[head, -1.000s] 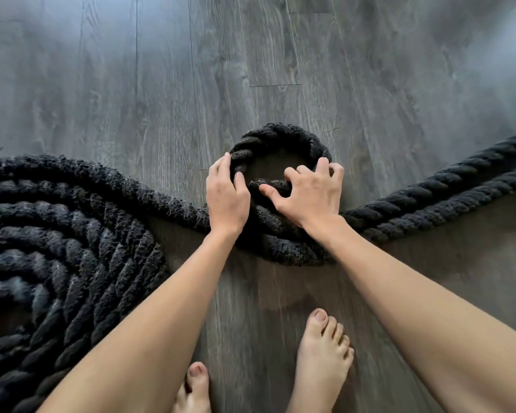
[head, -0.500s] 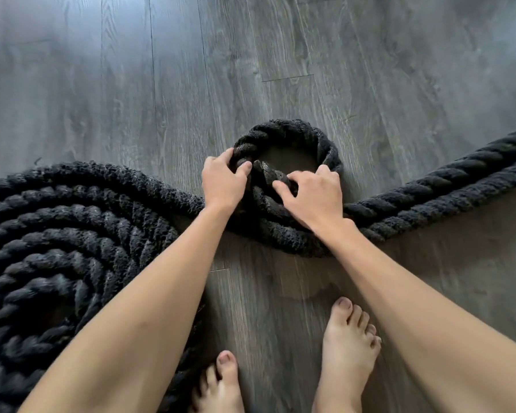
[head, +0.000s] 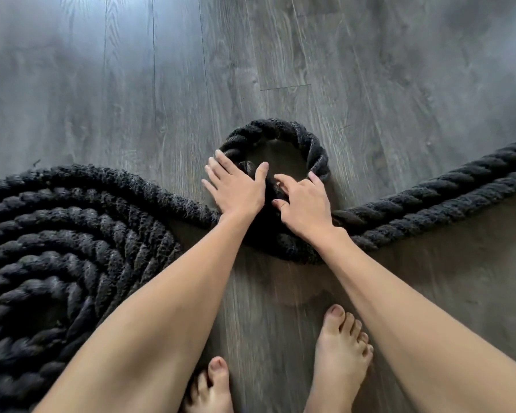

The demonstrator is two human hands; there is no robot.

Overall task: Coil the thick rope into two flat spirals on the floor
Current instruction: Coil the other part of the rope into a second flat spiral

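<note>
The thick black rope forms a large flat spiral point(head: 57, 248) of several turns at the left. One strand runs from it to a small loop point(head: 280, 131) in the middle of the grey wooden floor point(head: 370, 70). My left hand point(head: 236, 189) lies flat with straight fingers on the loop's left side. Just right of it, my right hand point(head: 306, 204) has bent fingers on the rope's inner end, with the thumb and forefinger round it. Two rope strands point(head: 429, 201) run side by side from the loop to the right edge.
My bare feet stand on the floor just below the loop, the left foot point(head: 212, 386) near the big spiral's edge and the right foot point(head: 340, 353) under my right forearm. Bare planks stretch beyond the loop to the top.
My left hand has let go of the loop's left side and flattened onto it. My right hand has shifted slightly on the inner end. The loop looks a little tighter.
</note>
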